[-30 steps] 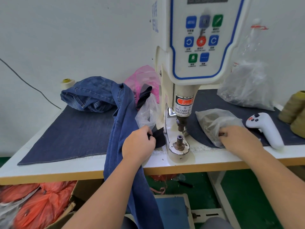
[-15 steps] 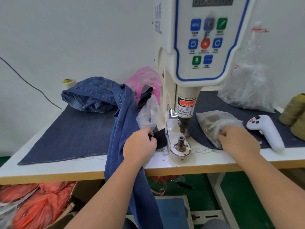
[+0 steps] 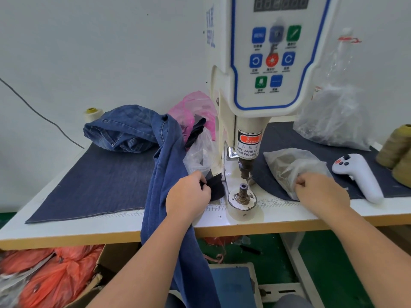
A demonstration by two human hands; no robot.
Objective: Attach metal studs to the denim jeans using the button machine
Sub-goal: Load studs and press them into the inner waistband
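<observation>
**Left hand on the denim, right hand at the stud bag**

Left hand sits right beside the machine's lower die, fingers curled round a dark folded edge of the denim jeans, and I read that as a firm pinch on the fabric. From there the jeans run two ways: one length drapes off the front edge of the table and hangs down between my arms, the rest lies bunched in a heap at the back left of the dark cloth mat.

Over on the other side, my right hand is at the near corner of a clear plastic bag lying just right of the die. The fingers are curled with the thumb tucked in against the plastic; I think they are gripping the bag's edge, though the crinkled film blurs exactly what is pinched. The bag's contents look like small dull pieces, too unclear to name for certain.

Between my hands the button machine stands tall, its punch raised above the die with a gap between them. A white handheld controller lies on the mat to the right, beside olive thread cones. A larger plastic bag rests behind, and a pink bag sits behind the jeans.
</observation>
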